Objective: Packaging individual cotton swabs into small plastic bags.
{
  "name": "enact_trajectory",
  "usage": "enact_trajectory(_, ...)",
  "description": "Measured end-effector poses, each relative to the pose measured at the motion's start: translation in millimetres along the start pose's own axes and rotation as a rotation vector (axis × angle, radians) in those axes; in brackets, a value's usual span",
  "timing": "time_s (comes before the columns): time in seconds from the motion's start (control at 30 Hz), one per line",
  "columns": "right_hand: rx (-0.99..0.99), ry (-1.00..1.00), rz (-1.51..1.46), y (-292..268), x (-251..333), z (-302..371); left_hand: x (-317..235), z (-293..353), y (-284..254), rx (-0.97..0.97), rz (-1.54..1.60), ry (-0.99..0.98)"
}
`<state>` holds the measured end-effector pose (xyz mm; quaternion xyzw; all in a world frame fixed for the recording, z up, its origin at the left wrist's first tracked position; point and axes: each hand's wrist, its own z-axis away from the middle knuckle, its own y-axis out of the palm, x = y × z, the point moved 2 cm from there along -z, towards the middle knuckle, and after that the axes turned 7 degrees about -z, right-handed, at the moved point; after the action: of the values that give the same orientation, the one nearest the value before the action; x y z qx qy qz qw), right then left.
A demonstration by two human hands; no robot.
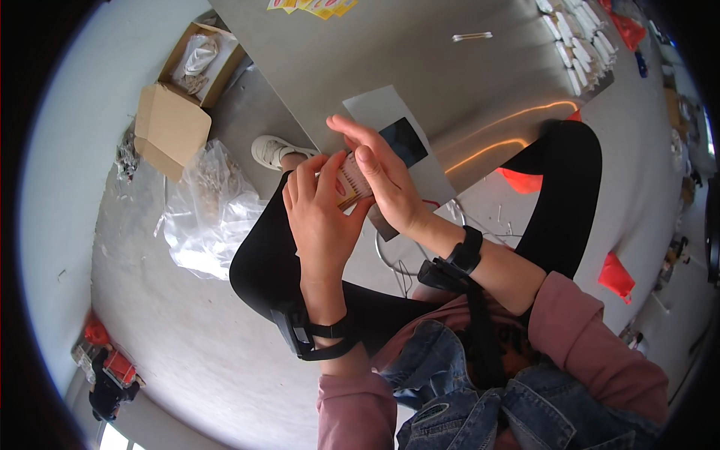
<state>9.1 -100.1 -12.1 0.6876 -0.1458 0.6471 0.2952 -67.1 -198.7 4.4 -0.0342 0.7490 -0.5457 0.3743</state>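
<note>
A small pack of cotton swabs (356, 178) with a yellow printed card is between my hands, above the near edge of the table. My left hand (319, 202) is closed round its left side, with the fingers bent over the top and the thumb below. At the pack's right side my right hand (386, 176) is held flat, fingers stretched upward and thumb raised. Its palm faces the pack and appears to touch it. Part of the pack is hidden by my fingers. Beneath my hands lies a white sheet (430, 159) with a dark rectangle (403, 142).
Loose swabs (472, 36) lie on the grey table (390, 56). Several white bundles (577, 45) are piled at the far right, and yellow cards (319, 7) at the far edge. Left of the table are an opened cardboard box (174, 124) and clear plastic bags (202, 217).
</note>
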Motion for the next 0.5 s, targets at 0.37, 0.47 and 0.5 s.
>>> enact_trajectory(0.37, -0.041, 0.078, -0.279, 7.3, 1.5, -1.7, -6.2, -5.2, -7.9, 0.012, -0.114, 0.056)
enact_trajectory(0.47, 0.012, 0.025, -0.101, 6.9, 2.0, 0.2, -9.4, -8.1, -7.3, 0.038, -0.096, 0.039)
enact_trajectory(0.5, 0.006, 0.016, -0.106, 6.7, 1.8, -0.1, -10.5, -9.8, -10.3, 0.038, -0.101, 0.049)
